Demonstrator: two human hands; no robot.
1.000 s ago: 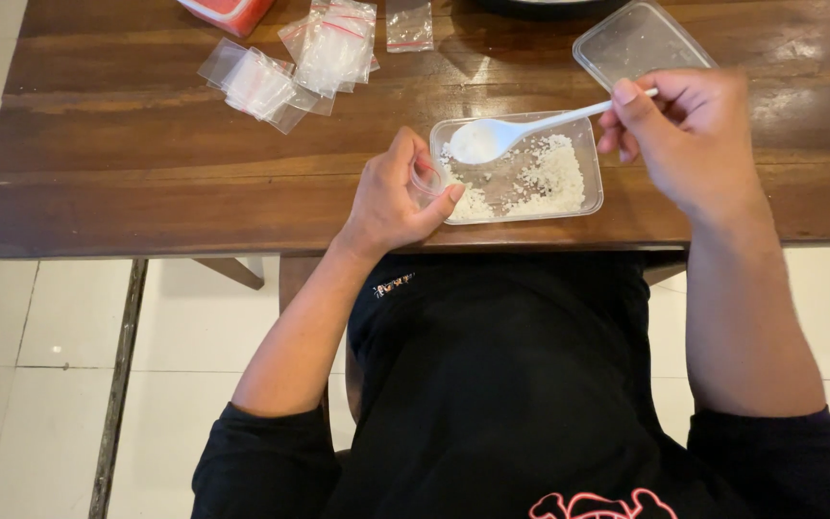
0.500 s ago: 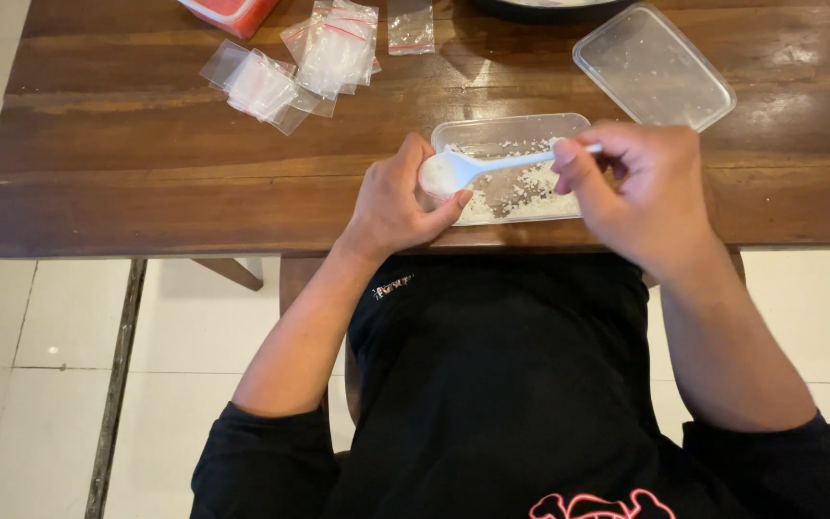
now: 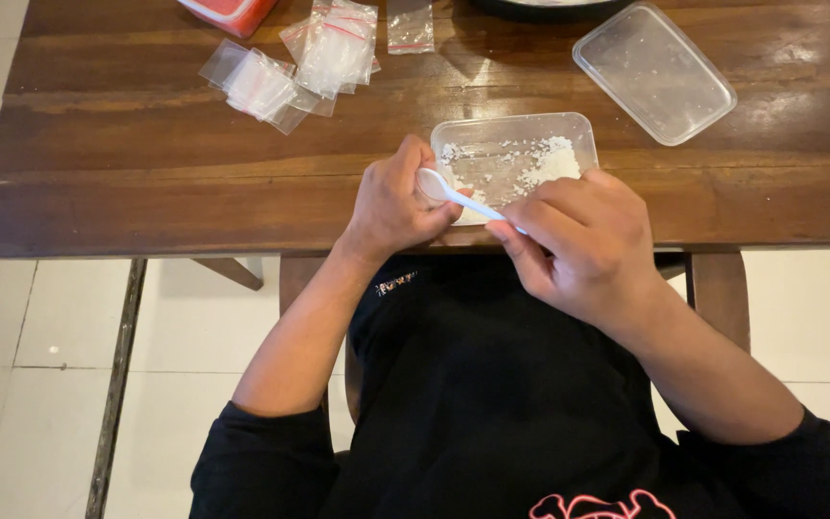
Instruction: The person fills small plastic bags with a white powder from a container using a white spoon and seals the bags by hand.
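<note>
Right hand [image 3: 588,245] pinches spoon [image 3: 453,195]; left hand [image 3: 391,202] curled at its bowl, grip unclear; tub [image 3: 516,130] at table [image 3: 146,192] front edge.

We see a dark wooden table [image 3: 146,192] over a pale tiled floor [image 3: 40,384]. On it: clear tub [image 3: 516,159] w/ white granules near the front edge, its lid [image 3: 653,72] to the right, small zip bags [image 3: 300,62] scattered top left — plus a red box [image 3: 228,13] at the far edge.
</note>
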